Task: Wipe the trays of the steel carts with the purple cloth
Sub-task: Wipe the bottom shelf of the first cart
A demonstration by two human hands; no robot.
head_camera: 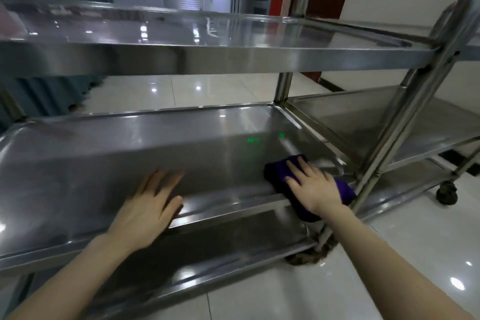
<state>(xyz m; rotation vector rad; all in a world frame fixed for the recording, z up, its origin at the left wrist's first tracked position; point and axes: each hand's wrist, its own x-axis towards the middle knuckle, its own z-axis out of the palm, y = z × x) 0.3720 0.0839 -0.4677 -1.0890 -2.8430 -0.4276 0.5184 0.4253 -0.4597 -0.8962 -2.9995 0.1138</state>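
Our left hand (150, 205) lies palm down with fingers straight and spread, holding nothing, over the front lip of the middle tray (117, 158). It is blurred, so we cannot tell whether it presses the steel or floats just above it. We judge it is there to steady the cart while the other hand works. The top tray (181, 31) hangs over this shelf, which is why we reach in low from the front. Further right, the cloth (275, 173) sits bunched in the tray's near right corner and spills over the front lip. Our right hand (314, 186) lies flat on it, fingers extended and pressing down rather than gripping, so the whole pad rubs the corner. Just beside it rises the post (389, 135), and beyond that stands a second cart (350, 122), which looks yet to be wiped.
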